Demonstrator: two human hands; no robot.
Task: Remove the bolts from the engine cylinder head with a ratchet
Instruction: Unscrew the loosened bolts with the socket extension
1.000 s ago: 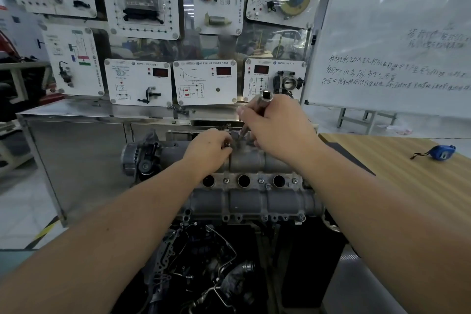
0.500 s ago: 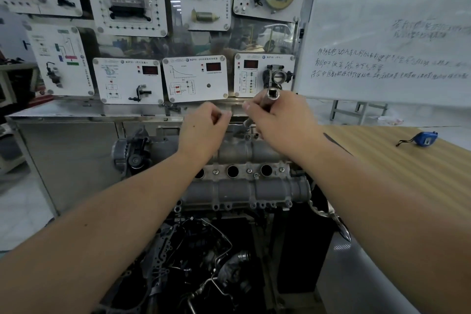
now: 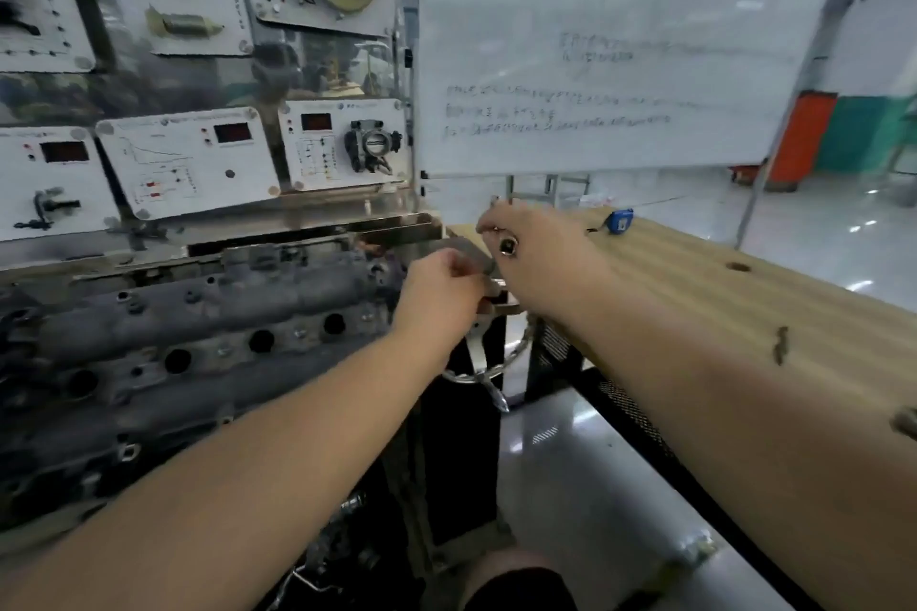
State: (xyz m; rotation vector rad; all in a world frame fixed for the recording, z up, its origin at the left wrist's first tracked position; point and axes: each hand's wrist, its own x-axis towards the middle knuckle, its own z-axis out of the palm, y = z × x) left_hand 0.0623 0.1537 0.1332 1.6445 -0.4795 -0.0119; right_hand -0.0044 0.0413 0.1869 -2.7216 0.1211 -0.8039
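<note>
The grey engine cylinder head point(image 3: 208, 313) lies at the left, with a row of round plug holes and small bolts along its top. Off its right end, near the wooden table's corner, my right hand point(image 3: 541, 258) grips the ratchet point(image 3: 507, 246), whose open socket faces the camera. My left hand point(image 3: 441, 295) is just left of it with its fingers curled, pinching a small metal piece point(image 3: 497, 284) that looks like a bolt. The frame is blurred, so the piece is hard to make out.
A wooden table point(image 3: 744, 313) runs along the right, with a blue tape measure point(image 3: 620, 219) at its far end. A whiteboard point(image 3: 595, 65) stands behind it. White training panels point(image 3: 198, 164) rise behind the engine. A metal chain point(image 3: 501, 365) hangs below my hands.
Both hands lifted off the cylinder head and moved right toward the table corner, the right one carrying the ratchet. My view swung right, so the engine now sits at the left.
</note>
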